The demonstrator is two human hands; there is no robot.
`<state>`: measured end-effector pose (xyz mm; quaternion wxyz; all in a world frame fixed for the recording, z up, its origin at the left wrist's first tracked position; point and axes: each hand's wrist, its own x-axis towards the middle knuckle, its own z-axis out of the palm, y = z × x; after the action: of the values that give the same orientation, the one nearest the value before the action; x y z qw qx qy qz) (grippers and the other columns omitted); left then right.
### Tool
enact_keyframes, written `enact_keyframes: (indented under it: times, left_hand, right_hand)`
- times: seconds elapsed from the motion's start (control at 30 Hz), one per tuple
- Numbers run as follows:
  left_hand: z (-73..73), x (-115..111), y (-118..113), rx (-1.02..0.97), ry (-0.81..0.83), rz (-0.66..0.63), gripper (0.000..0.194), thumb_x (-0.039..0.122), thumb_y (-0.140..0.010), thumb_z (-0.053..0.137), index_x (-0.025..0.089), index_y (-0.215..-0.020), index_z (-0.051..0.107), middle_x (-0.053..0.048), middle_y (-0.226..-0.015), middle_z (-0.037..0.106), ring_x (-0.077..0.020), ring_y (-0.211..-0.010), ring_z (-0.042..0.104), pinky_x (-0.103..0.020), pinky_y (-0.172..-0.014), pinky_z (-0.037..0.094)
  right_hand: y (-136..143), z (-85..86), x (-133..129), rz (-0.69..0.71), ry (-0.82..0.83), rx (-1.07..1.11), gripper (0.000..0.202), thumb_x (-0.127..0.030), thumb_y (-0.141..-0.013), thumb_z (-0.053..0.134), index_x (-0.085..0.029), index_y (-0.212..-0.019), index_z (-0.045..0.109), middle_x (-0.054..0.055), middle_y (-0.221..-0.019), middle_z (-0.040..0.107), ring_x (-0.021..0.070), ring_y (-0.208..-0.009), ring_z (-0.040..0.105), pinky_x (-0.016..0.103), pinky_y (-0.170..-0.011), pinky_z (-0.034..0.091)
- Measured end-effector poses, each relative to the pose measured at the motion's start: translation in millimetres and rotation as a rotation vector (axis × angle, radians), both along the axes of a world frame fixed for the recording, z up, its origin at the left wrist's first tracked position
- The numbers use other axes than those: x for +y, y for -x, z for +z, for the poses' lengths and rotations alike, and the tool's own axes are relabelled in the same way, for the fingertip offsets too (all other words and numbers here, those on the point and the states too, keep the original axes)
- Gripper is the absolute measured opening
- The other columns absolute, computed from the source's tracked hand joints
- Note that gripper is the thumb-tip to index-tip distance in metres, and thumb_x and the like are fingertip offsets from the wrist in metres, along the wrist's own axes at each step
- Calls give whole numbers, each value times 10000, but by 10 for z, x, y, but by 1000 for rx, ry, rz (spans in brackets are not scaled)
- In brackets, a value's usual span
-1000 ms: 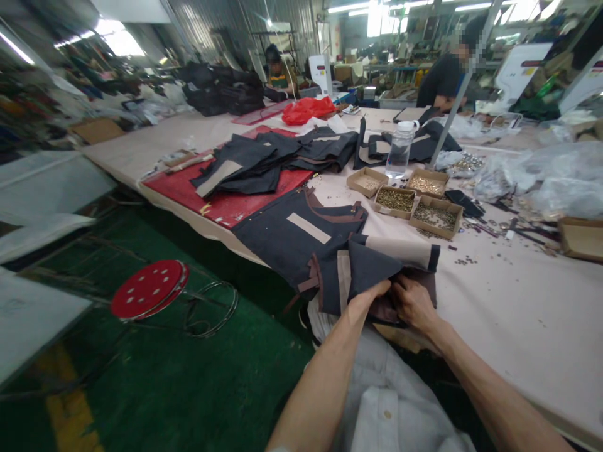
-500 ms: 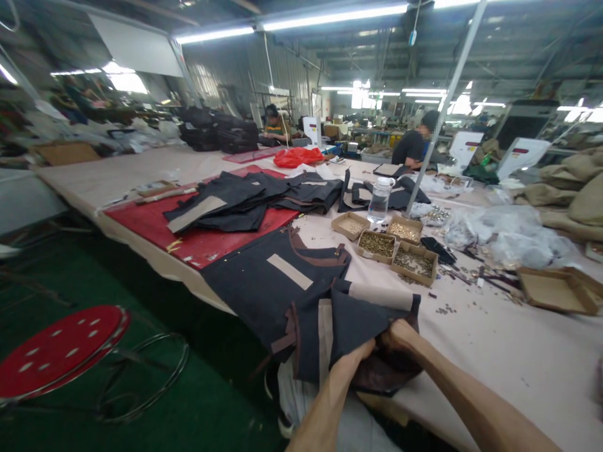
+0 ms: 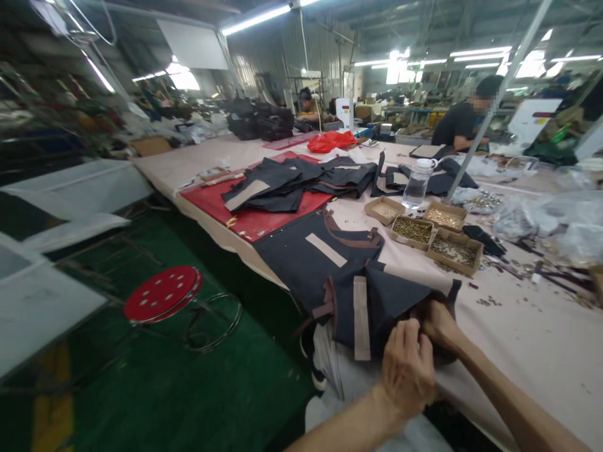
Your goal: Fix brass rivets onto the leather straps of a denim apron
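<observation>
1. Cloth [image 3: 400,294], dark and folded, lies at the near edge of the table [image 3: 532,333]. Clock read from the wearer's view, 12 pointing away from the body.
2. Placement: the bulk of the folded part sits between 11 and 12 o'clock of the hands. A flatter dark part [image 3: 296,254] spreads beyond it, toward 10 o'clock; cannot tell whether both are one piece.
3. Long axis: whole spread runs roughly 10 to 4 o'clock, the 4 o'clock end at the hands. A pale strip [image 3: 362,318] crosses the folded part, nearly 12 to 6.
4. Right hand [image 3: 440,323]: deeper of the two, at about 1 o'clock from the other, fingers inside the shadowed mouth of the fold. Grip hidden; cannot tell.
5. Left hand [image 3: 407,367]: just outside that mouth, at its 6 o'clock side, fingers bent, knuckles up. Cannot tell whether it pinches the edge.
6. Hands close together; contact between them not clear.
7. Key relation, as judged: mouth faces the hands, right hand nearer.
8. Nearest box [image 3: 452,266]: 12 o'clock of the right hand, apart from the cloth.
</observation>
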<state>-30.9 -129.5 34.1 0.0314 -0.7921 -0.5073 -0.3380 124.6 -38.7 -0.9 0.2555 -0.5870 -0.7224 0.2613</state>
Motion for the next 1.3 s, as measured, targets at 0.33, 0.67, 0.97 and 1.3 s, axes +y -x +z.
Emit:
enact_keyframes:
  times: [0.33, 0.67, 0.97, 1.3]
  left_hand:
    - [260, 460, 346, -217, 415, 357, 399, 118, -764, 636, 120, -1161, 597, -168, -1041, 685, -301, -989, 672, -401, -892, 510]
    - [1039, 523, 843, -340, 429, 250, 205, 182, -720, 689, 178, -919, 738, -53, -860, 749, -202, -802, 689, -287, -747, 496]
    - [1948, 1019, 1405, -302, 601, 195, 144, 175, -538, 754, 126, -674, 742, 49, -550, 536, -96, -535, 483, -201, -493, 335]
    - [2160, 1150, 892, 10, 546, 242, 104, 119, -533, 723, 123, -638, 719, -26, -557, 593, -168, -601, 594, -234, -532, 410]
  right_hand:
    - [-830, 40, 212, -317, -596, -148, 521, -583, -799, 640, -144, -1080, 624, 139, -992, 645, 288, -895, 580, 402, -815, 469]
    - [-819, 1096, 642, -27, -507, -122, 315, -367, -795, 686, -182, -1037, 769, 55, -787, 693, 184, -688, 591, 295, -672, 429]
    - [-536, 1659, 825, 240, -404, -269, 117, -220, -721, 746, -233, -818, 811, 41, -689, 685, 169, -591, 563, 302, -570, 343]
    - [-230, 1518, 286, 513, -107, 191, 413, -437, -791, 720, -151, -1089, 734, 73, -876, 710, 207, -791, 646, 281, -682, 521]
